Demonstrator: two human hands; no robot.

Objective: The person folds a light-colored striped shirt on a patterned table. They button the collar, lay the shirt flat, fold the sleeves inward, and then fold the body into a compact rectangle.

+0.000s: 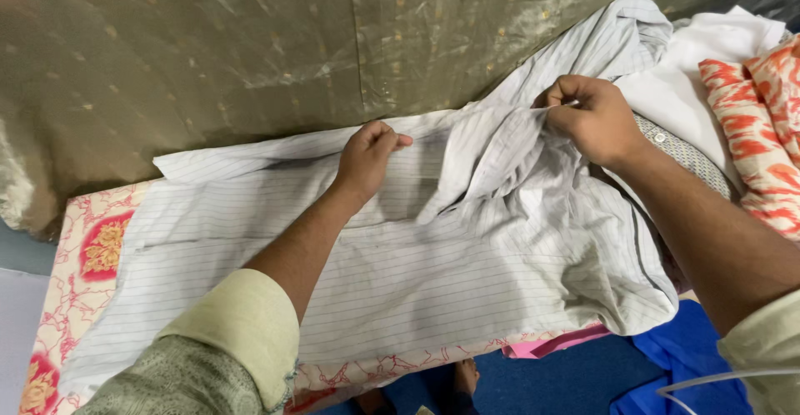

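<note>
Pale grey striped shirt point(433, 273) spread over a floral-covered bed point(92, 257), far end bunched and running under a white garment point(708, 65). Left hand point(365, 161) resting on the cloth near its upper edge, fingers point(385, 138) curled loosely together, tips tucked out of sight. Right hand point(593, 117) lifting a fold, fingers point(560, 97) pinching it; exact grip hidden behind the knuckles. Olive shiny fabric point(292, 48) beyond, extent cut off. Red-patterned cloth point(758, 123) clipped by the right edge. Blue cloth point(683, 357) below, partly hidden by the forearm.
</note>
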